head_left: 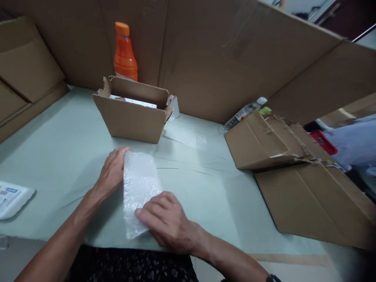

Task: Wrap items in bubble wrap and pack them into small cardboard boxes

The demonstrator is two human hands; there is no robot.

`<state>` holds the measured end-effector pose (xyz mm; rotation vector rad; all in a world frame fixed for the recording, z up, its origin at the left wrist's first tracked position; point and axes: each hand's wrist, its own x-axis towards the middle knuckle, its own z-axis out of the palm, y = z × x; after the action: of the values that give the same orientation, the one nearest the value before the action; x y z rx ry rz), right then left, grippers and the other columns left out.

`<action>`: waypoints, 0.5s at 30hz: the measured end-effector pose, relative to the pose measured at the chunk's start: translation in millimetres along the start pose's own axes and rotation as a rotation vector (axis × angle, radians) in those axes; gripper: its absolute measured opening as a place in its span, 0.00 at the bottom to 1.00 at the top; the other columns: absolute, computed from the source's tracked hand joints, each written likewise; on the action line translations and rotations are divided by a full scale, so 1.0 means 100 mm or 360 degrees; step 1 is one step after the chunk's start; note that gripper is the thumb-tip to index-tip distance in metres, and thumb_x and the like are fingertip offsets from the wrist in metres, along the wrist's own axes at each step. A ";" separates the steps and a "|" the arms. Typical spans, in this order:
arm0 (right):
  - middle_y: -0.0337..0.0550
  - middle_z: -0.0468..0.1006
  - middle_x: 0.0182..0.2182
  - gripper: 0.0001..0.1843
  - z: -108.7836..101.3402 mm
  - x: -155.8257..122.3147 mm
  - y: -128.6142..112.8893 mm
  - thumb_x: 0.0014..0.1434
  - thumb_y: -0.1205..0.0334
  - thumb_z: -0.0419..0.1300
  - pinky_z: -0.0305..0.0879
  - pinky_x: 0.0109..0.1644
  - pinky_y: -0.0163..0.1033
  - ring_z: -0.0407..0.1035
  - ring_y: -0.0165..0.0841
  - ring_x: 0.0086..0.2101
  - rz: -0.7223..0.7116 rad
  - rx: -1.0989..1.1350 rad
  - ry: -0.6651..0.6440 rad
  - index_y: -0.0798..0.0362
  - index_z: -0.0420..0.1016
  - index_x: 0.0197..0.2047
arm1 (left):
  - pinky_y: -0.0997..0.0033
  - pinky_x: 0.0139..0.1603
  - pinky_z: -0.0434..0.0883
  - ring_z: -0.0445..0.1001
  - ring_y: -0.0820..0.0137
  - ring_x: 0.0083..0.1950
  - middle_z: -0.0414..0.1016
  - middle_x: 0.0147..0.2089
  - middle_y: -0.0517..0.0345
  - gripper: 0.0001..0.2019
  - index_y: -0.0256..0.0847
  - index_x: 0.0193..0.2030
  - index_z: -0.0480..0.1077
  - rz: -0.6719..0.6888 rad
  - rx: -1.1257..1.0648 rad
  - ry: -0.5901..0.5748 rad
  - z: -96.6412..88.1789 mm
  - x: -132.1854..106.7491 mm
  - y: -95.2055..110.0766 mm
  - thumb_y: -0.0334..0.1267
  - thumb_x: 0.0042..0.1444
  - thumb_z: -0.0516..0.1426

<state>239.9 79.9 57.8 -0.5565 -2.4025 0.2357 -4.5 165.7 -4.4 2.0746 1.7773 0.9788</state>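
Observation:
A long, whitish piece of bubble wrap [139, 176] is held tilted up off the table, close to its front edge. My left hand [113, 166] grips its far left side, with most of the fingertips hidden behind it. Lower down, my right hand [169, 219] is closed on the near right edge, thumb lying across the front face. Whether anything lies inside the wrap I cannot tell. Just beyond my hands stands an open cardboard box [133, 121] with a white flat item [139, 102] in it. Another bubble wrap sheet [186, 135] lies flat to the right of that box.
An orange bottle [125, 56] stands behind the box. On the right are cardboard boxes [308, 196] and a leaning clear bottle [243, 114]. A white pack [14, 199] lies at the left edge. Tall cardboard panels [211, 58] border the table [202, 188].

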 end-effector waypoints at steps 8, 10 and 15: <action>0.43 0.79 0.37 0.13 0.52 -0.10 -0.05 0.68 0.68 0.55 0.59 0.47 0.44 0.65 0.36 0.38 0.0068 0.0113 -0.0694 0.55 0.70 0.55 | 0.61 0.64 0.71 0.74 0.65 0.60 0.77 0.56 0.51 0.26 0.42 0.58 0.70 0.0284 -0.0159 0.0049 -0.45 -0.96 0.12 0.20 0.56 0.48; 0.45 0.80 0.43 0.15 0.48 -0.12 -0.04 0.66 0.68 0.56 0.60 0.49 0.44 0.66 0.37 0.42 0.0123 0.0188 -0.0671 0.54 0.70 0.56 | 0.66 0.58 0.74 0.77 0.68 0.55 0.80 0.52 0.55 0.26 0.43 0.55 0.72 0.0428 -0.0352 -0.0208 -0.41 -1.03 0.23 0.19 0.55 0.48; 0.54 0.76 0.57 0.22 0.38 -0.35 0.00 0.62 0.68 0.58 0.63 0.54 0.49 0.68 0.43 0.54 0.0305 0.0213 -0.0567 0.55 0.69 0.59 | 0.63 0.49 0.76 0.78 0.67 0.47 0.82 0.45 0.57 0.25 0.42 0.50 0.75 0.0284 -0.0571 -0.0528 -0.26 -1.04 0.25 0.19 0.52 0.48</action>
<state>240.0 63.4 8.8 -0.7340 -2.6466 0.6202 -4.9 55.7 -5.1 2.0409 1.1773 0.8589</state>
